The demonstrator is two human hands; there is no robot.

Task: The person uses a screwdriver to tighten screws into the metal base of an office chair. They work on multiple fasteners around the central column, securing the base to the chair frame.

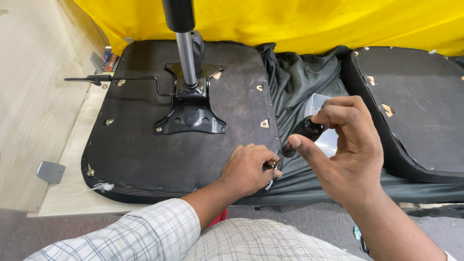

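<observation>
Two upturned chair seats lie side by side on a pale wooden board (72, 193): the near chair seat (145, 154) with one black metal mounting plate (191, 113) and one gas-lift column (186, 53) standing upright from it, and a second chair seat (415, 111) at the board's right side, bare of hardware. One thin black lever rod (121, 79) runs leftward from the plate toward the seat's left edge. Between the seats lies one heap of dark green fabric (295, 77), with yellow cloth (314, 19) along the far edge. One grey metal bracket (50, 171) sits at the board's near left corner. Two hands work at the near seat's right front corner. The left hand (249, 169) is curled tight, fingertips pinching something small at the seat's stapled edge; what it grips is too hidden to tell. The right hand (345, 150) is partly closed, thumb stretched left and fingers wrapped over a black-handled tool (309, 130). The tool sits just off the seat's right edge, above the green fabric; its long axis slants from the rounded handle at upper right down to the tip at lower left, pointing at the left hand's fingertips.
</observation>
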